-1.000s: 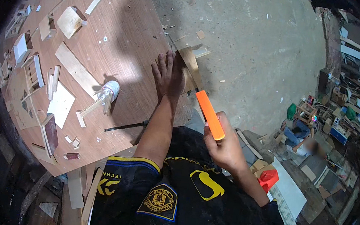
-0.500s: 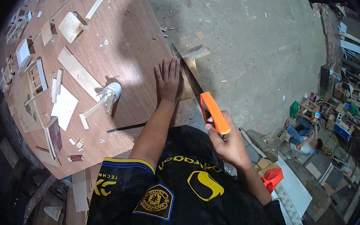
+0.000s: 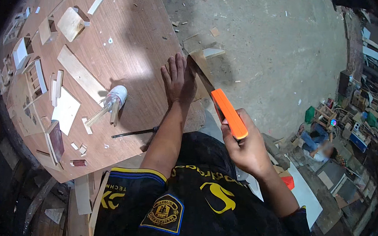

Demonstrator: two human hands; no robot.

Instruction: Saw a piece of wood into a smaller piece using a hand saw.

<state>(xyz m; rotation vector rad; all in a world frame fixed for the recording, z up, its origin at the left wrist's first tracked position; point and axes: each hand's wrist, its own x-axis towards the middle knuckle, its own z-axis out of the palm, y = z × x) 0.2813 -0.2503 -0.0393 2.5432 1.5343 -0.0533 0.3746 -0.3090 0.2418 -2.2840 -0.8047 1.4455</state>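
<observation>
My right hand (image 3: 250, 146) is closed around the orange handle (image 3: 229, 114) of a handsaw. The dark saw blade (image 3: 203, 78) slants up and left from the handle, along the right edge of the table, against a thin light-wood piece (image 3: 199, 58). Part of that piece sticks out past the table edge over the floor. Flat at the same edge lies my left hand (image 3: 181, 81), fingers stretched forward, pressing down beside the blade. The palm hides much of what is under it.
A brown wooden table (image 3: 147, 33) carries a white cup (image 3: 118, 94) with wood sticks beside it, a long wood strip (image 3: 80, 72), a dark rod (image 3: 131, 133) and several offcuts. On the floor at the far right, a person (image 3: 319, 147) is among clutter.
The saw has slid slightly back, away from the far end of the cut, with my right hand shifting right. My left hand stays pressed at the table edge. The view has shifted a little.
</observation>
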